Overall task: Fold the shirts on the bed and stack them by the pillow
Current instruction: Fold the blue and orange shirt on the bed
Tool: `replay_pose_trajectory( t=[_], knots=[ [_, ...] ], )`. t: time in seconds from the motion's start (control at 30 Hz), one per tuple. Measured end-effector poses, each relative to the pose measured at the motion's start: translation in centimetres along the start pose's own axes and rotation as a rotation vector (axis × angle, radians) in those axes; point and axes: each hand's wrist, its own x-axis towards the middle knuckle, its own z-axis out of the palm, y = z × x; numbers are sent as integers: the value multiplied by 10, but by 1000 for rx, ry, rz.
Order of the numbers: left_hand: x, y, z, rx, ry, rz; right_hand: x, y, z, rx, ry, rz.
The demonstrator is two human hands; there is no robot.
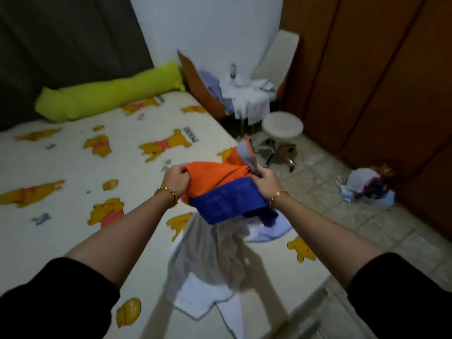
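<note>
Black sleeves (56,302) at the bottom corners, pushed up. Both forearms are bare and stretched out over the bed (73,167).

Left hand (177,178): fingers curled tight round the orange end of an orange-and-blue shirt (220,189). Right hand (266,184): fingers clenched on the opposite end, next to a grey-lined flap that sticks up. Shirt is bunched between the two hands, in the air above the bed's right edge, orange half on top, blue half hanging below. Gold bracelet (168,193) on the left wrist, thinner bracelet (278,194) on the right.

Directly under the held shirt: pale shirts (208,260), white and grey, crumpled in a heap on the sheet near the right edge. One white part trails toward the near corner. Sheet is cream with a yellow cartoon-bear print.

Green bolster pillow (105,94) lies across the far end of the bed against a dark curtain (61,33), well apart from the heap and from the hands.

Off the bed, right side:
- white chair (281,57) with clothes draped over the seat
- round white stool (282,124) just in front of it
- brown wardrobe doors (367,69)
- small clothes pile (367,187) on the tiled floor at the foot of the wardrobe

View is slightly blurred, so I can't tell which part of the shirt each hand has.
</note>
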Motion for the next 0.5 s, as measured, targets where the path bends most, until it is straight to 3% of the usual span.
replay_pose_trajectory(
  t=[0.1, 0.2, 0.4, 0.5],
  knots=[
    [18, 77, -53, -148, 160, 135, 36, -89, -37, 184, 119, -143],
    [27, 146, -105, -311, 278, 240, 53, -179, -61, 368, 116, -287],
    [31, 217, -196, -525, 320, 294, 46, -291, -65, 627, -161, -254],
    [21, 221, -249, -587, 409, 295, 32, -324, -56, 585, -261, -329]
  ],
)
